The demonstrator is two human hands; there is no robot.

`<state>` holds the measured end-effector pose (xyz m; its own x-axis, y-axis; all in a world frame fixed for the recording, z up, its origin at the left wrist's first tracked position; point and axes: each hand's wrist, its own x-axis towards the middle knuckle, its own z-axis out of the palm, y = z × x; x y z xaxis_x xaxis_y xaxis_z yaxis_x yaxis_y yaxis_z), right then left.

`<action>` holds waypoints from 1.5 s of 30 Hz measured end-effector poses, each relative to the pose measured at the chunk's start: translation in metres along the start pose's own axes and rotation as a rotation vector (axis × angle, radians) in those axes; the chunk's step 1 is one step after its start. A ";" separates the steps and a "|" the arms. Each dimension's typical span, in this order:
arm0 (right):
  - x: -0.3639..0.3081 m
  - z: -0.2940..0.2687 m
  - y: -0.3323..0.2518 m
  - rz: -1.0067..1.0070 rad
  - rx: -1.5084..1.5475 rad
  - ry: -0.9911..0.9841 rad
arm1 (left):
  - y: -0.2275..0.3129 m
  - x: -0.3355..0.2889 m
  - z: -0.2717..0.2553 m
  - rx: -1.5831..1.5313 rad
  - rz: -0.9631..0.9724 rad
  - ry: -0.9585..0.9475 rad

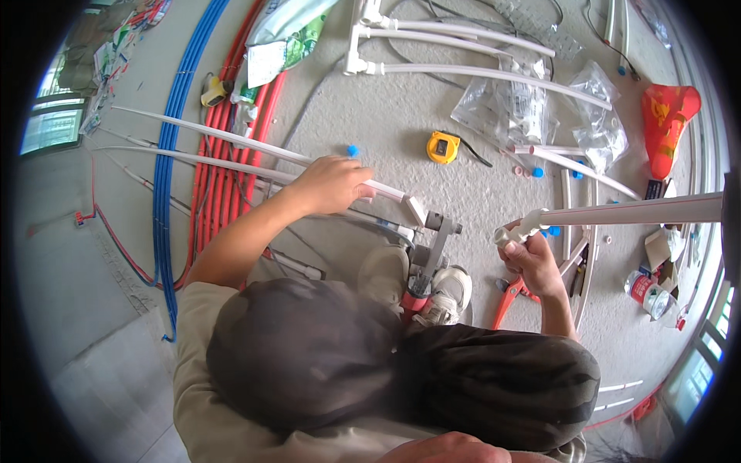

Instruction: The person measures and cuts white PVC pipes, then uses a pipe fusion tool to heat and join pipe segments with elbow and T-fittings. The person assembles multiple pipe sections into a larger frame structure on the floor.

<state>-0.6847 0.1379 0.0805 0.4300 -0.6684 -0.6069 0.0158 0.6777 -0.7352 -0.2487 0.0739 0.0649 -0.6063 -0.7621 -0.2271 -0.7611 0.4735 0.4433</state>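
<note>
My left hand is closed around a long white plastic pipe. That pipe reaches from the far left down to the middle, its tip close to the metal head of a pipe fusion welder. The welder stands between my shoes, its red body low down. I cannot tell whether pipe and welder touch. To the right, my right hand grips a white elbow fitting. The fitting sits on the end of a thick white pipe running to the right edge. Orange pipe cutters lie beside my right wrist.
Blue pipes and red pipes run along the left. Ahead lie a yellow tape measure, joined white pipes and clear plastic bags. A red bag and a bottle are on the right.
</note>
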 end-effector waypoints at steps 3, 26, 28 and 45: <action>0.000 0.000 0.026 0.024 0.050 -0.083 | 0.003 -0.002 0.029 -0.048 0.007 -0.026; 0.066 -0.010 0.083 0.076 -0.289 0.040 | 0.022 0.001 0.037 -0.132 0.087 0.220; 0.059 -0.006 0.078 0.071 -0.141 0.078 | 0.027 0.004 -0.003 -0.025 0.138 0.374; 0.044 0.001 0.055 0.061 -0.273 0.021 | 0.049 -0.013 -0.050 -0.193 -0.016 0.192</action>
<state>-0.6638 0.1460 0.0142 0.4042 -0.6366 -0.6568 -0.2549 0.6112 -0.7493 -0.2662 0.0847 0.1327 -0.5261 -0.8471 -0.0749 -0.7008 0.3820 0.6024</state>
